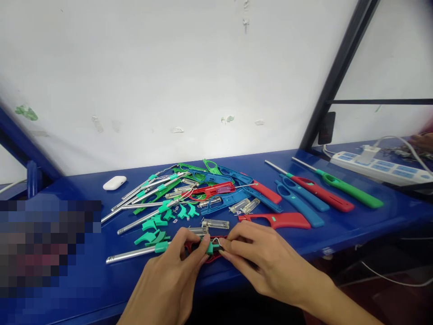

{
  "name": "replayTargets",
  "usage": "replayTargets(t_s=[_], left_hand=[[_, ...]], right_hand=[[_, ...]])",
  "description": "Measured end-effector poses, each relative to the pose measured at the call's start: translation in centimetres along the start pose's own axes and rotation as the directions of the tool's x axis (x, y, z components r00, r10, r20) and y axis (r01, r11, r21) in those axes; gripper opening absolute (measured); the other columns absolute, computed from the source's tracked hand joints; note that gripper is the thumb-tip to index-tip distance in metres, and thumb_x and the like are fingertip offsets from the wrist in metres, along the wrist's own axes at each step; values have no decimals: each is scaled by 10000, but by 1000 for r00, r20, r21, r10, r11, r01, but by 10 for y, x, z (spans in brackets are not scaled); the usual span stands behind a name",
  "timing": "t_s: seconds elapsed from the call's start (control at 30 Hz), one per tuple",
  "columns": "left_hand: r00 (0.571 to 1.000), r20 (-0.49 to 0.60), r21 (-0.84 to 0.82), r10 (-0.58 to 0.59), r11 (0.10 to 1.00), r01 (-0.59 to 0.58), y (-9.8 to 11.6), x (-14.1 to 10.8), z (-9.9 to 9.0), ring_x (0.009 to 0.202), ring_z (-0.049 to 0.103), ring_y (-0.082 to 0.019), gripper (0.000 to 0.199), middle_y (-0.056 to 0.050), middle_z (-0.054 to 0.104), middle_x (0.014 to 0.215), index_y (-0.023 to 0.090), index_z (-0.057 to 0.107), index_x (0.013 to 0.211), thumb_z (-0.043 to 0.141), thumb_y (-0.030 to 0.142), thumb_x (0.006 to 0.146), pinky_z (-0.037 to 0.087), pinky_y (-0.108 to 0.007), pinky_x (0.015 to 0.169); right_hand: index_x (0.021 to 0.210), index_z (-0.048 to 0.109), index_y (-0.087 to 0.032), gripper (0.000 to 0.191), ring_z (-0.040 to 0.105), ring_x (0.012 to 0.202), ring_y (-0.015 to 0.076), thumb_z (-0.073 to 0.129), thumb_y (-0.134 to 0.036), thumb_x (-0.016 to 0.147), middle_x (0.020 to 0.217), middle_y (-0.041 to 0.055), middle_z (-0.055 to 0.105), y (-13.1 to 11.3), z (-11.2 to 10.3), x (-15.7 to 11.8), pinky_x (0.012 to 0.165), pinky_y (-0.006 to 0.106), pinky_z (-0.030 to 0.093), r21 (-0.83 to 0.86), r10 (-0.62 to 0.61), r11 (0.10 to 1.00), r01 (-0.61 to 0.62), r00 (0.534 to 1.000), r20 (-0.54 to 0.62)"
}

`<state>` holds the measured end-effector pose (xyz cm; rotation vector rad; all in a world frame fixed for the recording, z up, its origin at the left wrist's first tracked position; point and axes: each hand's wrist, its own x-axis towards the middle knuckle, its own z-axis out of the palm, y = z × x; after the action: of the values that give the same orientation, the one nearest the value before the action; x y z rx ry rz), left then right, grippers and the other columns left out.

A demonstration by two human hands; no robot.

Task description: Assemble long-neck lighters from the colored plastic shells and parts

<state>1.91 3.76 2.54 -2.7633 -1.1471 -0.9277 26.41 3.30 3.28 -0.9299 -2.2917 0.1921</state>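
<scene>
While L fingers (196, 256) hold red shell (213, 258), tube (131, 255) pts L, axis ~crosswise.

Red casing (214, 258), largely hidden beneath the left hand (171, 273) and right hand (267, 257); the ends of its white wire (216, 240) cannot be traced. Left of the casing, a pixelated block (37, 253) masks part of the bench (81, 186). Behind the casing, small pieces (175, 220) defy identification. Far right of the casing, clutter (404, 151) is blurred. Nearer than the casing, the right forearm (333, 300) is cut off by the lower edge.
</scene>
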Motion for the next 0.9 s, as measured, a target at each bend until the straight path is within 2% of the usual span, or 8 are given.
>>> replayTargets(t_s=[0.17,0.27,0.37,0.47,0.57,0.73,0.8,0.9], left_hand=[[998,66,59,1,998,-4,3,-3,-4,740,756,-147,512,-97,703,1172,248,620,1426,393,71,1002,667,-247,688],[993,102,189,63,979,-82,4,-7,-5,828,799,-195,545,-144,717,1231,195,624,1413,380,34,953,675,-267,659],[981,133,343,138,923,-177,5,-9,-6,939,823,-278,542,-191,727,1285,163,637,1397,382,35,937,686,-320,617],[974,166,393,153,896,-208,7,-9,-8,977,824,-302,570,-186,740,1294,174,649,1396,383,23,914,690,-340,605],[976,179,384,121,905,-182,8,-8,-9,961,827,-283,589,-165,748,1287,192,664,1377,368,2,905,692,-337,625],[992,101,287,74,953,-100,7,-6,-5,900,816,-242,503,-162,728,1248,194,617,1409,356,68,998,669,-287,600],[997,73,202,39,978,-53,5,-5,-2,869,799,-201,442,-131,714,1206,216,606,1409,366,119,1051,665,-259,631],[999,35,136,29,990,-33,3,-2,1,793,776,-164,383,-95,687,1151,230,576,1431,368,206,1111,683,-283,720]], right_hand=[[1037,753,-161,191,635,826,169,566,-159,1074,961,59,684,-1,0,0,743,294,520,-18,-33,999,33,999,-4],[1053,758,-164,187,647,849,173,573,-163,1073,978,61,697,-1,0,-2,772,296,530,-8,-42,999,41,999,-5],[1091,771,-182,189,670,874,172,582,-191,1079,1007,57,718,0,-1,-2,795,288,539,52,6,999,-6,1000,2],[1085,779,-206,149,699,872,158,633,-234,1068,994,31,747,2,-2,0,807,262,544,151,93,984,-91,996,-4],[1047,779,-211,127,717,857,151,663,-261,1058,969,15,769,4,0,1,814,251,542,192,130,974,-121,991,-35],[1062,758,-214,179,707,836,164,590,-266,1094,945,18,759,4,5,-1,790,277,530,118,93,989,-85,994,-65],[1067,748,-215,175,705,845,164,585,-270,1097,956,18,756,4,6,-2,796,278,529,114,91,990,-83,994,-67],[1056,738,-224,150,700,855,159,599,-271,1090,967,8,753,2,5,-2,804,274,525,124,100,988,-91,993,-63]])
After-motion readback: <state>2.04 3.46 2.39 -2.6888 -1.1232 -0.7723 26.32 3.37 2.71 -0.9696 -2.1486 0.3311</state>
